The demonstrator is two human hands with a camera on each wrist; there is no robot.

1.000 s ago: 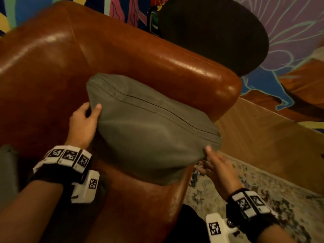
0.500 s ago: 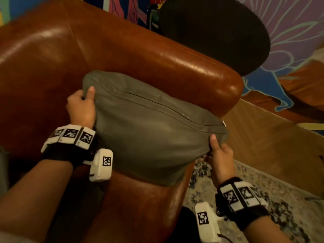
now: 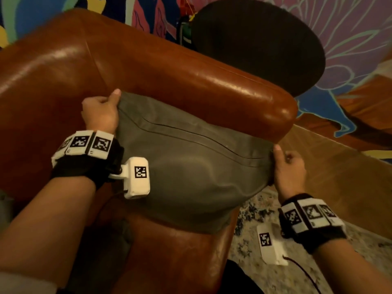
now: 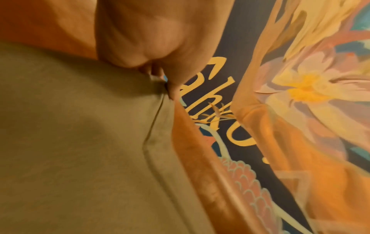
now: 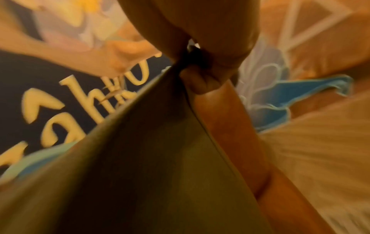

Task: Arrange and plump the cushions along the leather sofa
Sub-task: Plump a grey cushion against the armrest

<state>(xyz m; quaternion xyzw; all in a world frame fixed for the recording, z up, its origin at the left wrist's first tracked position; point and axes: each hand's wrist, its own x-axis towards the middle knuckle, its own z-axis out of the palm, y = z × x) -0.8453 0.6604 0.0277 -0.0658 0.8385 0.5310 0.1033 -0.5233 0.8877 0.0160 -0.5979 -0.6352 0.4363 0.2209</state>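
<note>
Leather, brown and glossy, fills most of the head view: the sofa [image 3: 191,81] curves round its arm, and behind it a dark round shape [image 3: 254,43] stands against a painted mural [image 3: 350,28] of pink, blue and purple forms. A patterned rug [image 3: 254,213] covers the floor beside the sofa, with wooden flooring [image 3: 331,177] past it.

Between back and arm sits the grey cushion [image 3: 191,172], propped on the seat and leaning on the sofa's back. Its cloth is smooth and full in the middle, with a stitched seam running along the upper edge and soft dents low on its face.

A person's left hand [image 3: 99,113] holds the cushion's upper left corner, thumb on top and fingers curled behind. The right hand [image 3: 288,166] holds the upper right corner, thumb pressed on the seam. Both wrists carry black bands with printed markers and a white camera box.

From the left wrist, the left-hand grip [image 4: 144,47] shows as closed on bunched cloth [image 4: 80,142], with yellow lettering [image 4: 220,102] on the mural that the head view misses. From the right wrist, blurred, curled fingers [image 5: 200,82] pinch the corner to a point.
</note>
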